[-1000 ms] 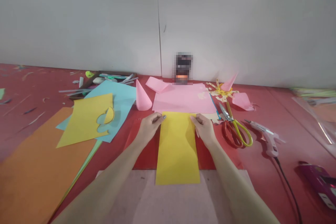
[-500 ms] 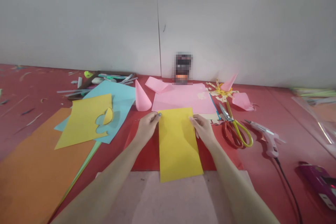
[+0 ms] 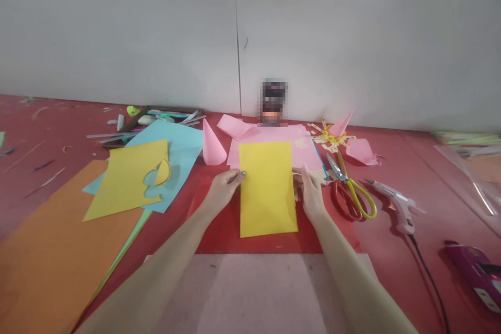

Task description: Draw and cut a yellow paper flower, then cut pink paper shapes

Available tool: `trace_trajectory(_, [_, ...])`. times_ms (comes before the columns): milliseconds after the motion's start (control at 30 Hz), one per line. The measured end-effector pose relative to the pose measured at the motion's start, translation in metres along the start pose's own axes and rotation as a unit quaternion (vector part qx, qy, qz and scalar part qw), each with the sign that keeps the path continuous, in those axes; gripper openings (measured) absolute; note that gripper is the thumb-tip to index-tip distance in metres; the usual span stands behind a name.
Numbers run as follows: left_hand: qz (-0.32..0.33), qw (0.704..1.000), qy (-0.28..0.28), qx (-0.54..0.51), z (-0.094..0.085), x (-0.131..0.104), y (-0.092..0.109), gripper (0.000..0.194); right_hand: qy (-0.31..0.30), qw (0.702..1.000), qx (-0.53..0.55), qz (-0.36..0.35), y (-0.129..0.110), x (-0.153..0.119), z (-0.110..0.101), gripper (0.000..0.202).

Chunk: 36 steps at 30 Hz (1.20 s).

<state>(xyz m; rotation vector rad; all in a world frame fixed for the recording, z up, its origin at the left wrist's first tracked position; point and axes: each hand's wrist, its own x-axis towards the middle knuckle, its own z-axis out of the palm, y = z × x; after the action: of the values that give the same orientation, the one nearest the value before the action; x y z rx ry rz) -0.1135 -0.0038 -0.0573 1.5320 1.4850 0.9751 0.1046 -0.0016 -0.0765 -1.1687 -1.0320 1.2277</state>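
Note:
A yellow paper sheet [image 3: 268, 193] is held tilted up in front of me. My left hand [image 3: 226, 188] pinches its left edge between thumb and fingers. Along the right edge is my right hand [image 3: 311, 190]; its thumb points up, off the paper, and its bent fingers are at the edge, partly hidden. Beneath the sheet lies a red board [image 3: 219, 240]. Behind it rests a pink paper sheet [image 3: 270, 133], with a pink paper cone [image 3: 213, 148] standing to its left.
On the right are scissors [image 3: 362, 198], a glue gun [image 3: 395, 201] and a purple power strip [image 3: 472, 269]. Cut yellow paper [image 3: 121, 182], blue paper [image 3: 183, 151] and orange paper [image 3: 58, 245] lie left. A tool tray [image 3: 129, 124] and pink scraps [image 3: 362, 151] are farther back.
The yellow sheet has moved up and away from me, now covering part of the pink sheet. My right thumb has come off its edge, and the right hand has shifted slightly right.

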Motion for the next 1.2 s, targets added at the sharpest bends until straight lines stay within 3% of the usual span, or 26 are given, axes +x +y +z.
trace_trajectory(67, [-0.007, 0.999, 0.028, -0.021, -0.001, 0.001, 0.0, 0.031, -0.023, 1.0, -0.005, 0.011, -0.001, -0.001, 0.001, 0.049])
trace_trajectory(167, [-0.015, 0.997, 0.055, -0.048, -0.003, 0.001, 0.001, 0.029, -0.047, 0.997, -0.058, -0.028, -0.002, -0.001, 0.002, 0.036])
trace_trajectory(367, [-0.016, 0.998, 0.027, -0.062, -0.004, 0.001, 0.001, 0.029, -0.069, 0.996, -0.048, -0.039, 0.002, 0.001, 0.003, 0.028])
trace_trajectory(500, [-0.022, 0.998, 0.036, -0.046, -0.003, 0.002, -0.003, 0.03, -0.064, 0.994, -0.073, -0.046, -0.003, 0.0, 0.003, 0.029])
trace_trajectory(667, [-0.019, 0.992, 0.078, -0.101, -0.004, 0.003, -0.006, 0.027, -0.184, 0.981, -0.055, -0.013, -0.002, -0.002, -0.001, 0.028])
trace_trajectory(733, [-0.009, 0.985, 0.073, -0.158, -0.005, 0.004, -0.007, 0.026, -0.154, 0.986, -0.061, -0.035, 0.0, -0.002, -0.002, 0.026])
trace_trajectory(800, [0.016, 0.978, 0.046, -0.205, -0.005, 0.005, -0.008, 0.027, -0.073, 0.989, -0.09, -0.09, 0.0, -0.002, -0.003, 0.023])
trace_trajectory(867, [0.051, 0.972, 0.004, -0.228, -0.006, 0.006, -0.009, 0.024, -0.005, 0.979, -0.131, -0.156, -0.002, -0.003, -0.003, 0.019])
trace_trajectory(967, [0.098, 0.972, -0.032, -0.21, -0.005, 0.006, -0.009, 0.02, 0.038, 0.958, -0.165, -0.23, -0.007, -0.004, -0.004, 0.018])
trace_trajectory(1100, [0.032, 0.986, 0.053, -0.158, -0.003, 0.004, -0.007, 0.022, 0.112, 0.958, -0.142, -0.223, -0.006, -0.004, -0.002, 0.035])
trace_trajectory(1200, [-0.033, 0.978, 0.091, -0.184, -0.003, 0.005, -0.007, 0.031, 0.121, 0.968, -0.125, -0.182, -0.004, -0.003, 0.001, 0.046])
